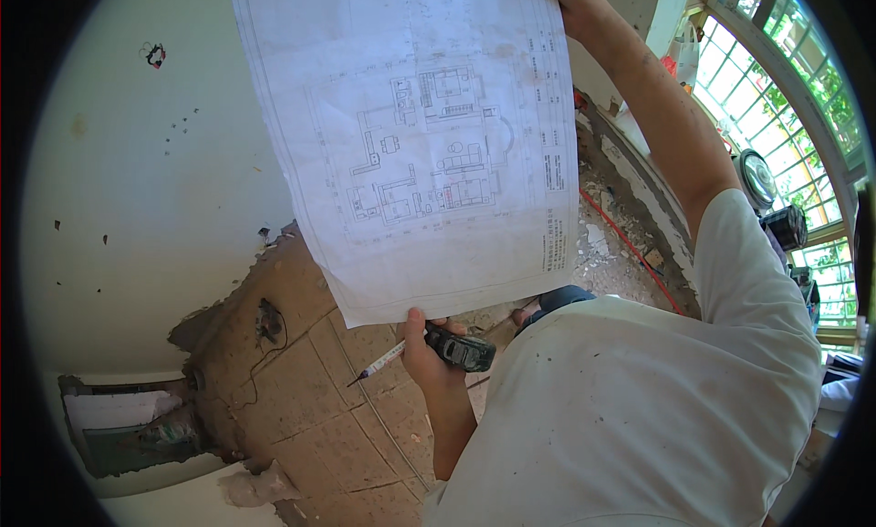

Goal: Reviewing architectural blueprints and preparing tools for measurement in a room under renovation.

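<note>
A large white floor plan sheet point(420, 253) is stretched between my hands, its printed side facing me. My right hand point(577, 5), partly cut off by the upper picture edge, grips the sheet's upper right corner. At the sheet's lower edge, my left hand point(431, 352) pinches it under the thumb. That same hand also holds a white pen point(381, 361), dark tip pointing down and left, and a dark, boxy handheld device point(462, 350) whose exact kind I cannot make out. The fingers behind the sheet are partly hidden.
Brown floor tiles point(338, 445) lie below, with a dark object and cord point(268, 321) beside the chipped white wall point(155, 217). A red cable point(630, 244) crosses rubble at the right. Barred windows point(757, 89) have a round fan-like object point(757, 177) before them.
</note>
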`<action>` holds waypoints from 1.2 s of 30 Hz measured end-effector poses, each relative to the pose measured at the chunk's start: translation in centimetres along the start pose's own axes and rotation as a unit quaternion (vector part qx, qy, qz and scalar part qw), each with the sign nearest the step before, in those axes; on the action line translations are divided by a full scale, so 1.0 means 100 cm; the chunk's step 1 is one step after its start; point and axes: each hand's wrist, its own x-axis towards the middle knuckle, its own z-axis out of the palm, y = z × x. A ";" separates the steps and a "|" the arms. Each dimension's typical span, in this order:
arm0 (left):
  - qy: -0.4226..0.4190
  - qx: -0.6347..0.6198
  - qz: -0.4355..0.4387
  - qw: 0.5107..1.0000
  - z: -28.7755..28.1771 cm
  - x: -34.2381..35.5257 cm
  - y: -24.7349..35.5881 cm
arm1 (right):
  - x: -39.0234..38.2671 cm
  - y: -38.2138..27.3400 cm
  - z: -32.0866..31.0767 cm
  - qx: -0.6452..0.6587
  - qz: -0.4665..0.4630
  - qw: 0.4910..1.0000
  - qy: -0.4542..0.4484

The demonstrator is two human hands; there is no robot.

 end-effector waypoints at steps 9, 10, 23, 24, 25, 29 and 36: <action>0.003 -0.001 -0.004 1.000 0.003 0.000 0.002 | 0.000 -0.001 0.006 -0.085 0.016 0.981 0.176; 0.003 -0.001 -0.004 1.000 0.001 0.000 0.002 | 0.000 -0.001 0.009 -0.085 0.017 0.981 0.176; 0.002 0.005 -0.005 1.000 0.004 -0.001 0.003 | -0.007 -0.007 0.010 -0.080 0.003 0.984 0.162; -0.004 0.002 -0.004 1.000 0.004 -0.001 0.003 | -0.007 -0.007 0.009 -0.071 -0.005 0.986 0.149; -0.004 0.003 -0.004 1.000 0.004 -0.001 0.003 | -0.007 -0.007 0.012 -0.071 -0.005 0.986 0.149; -0.002 0.006 -0.004 1.000 0.003 -0.001 0.004 | -0.008 -0.006 0.020 -0.087 0.002 0.982 0.170; 0.003 0.006 0.001 1.000 0.003 -0.001 0.002 | -0.006 -0.003 0.017 -0.123 0.010 0.973 0.197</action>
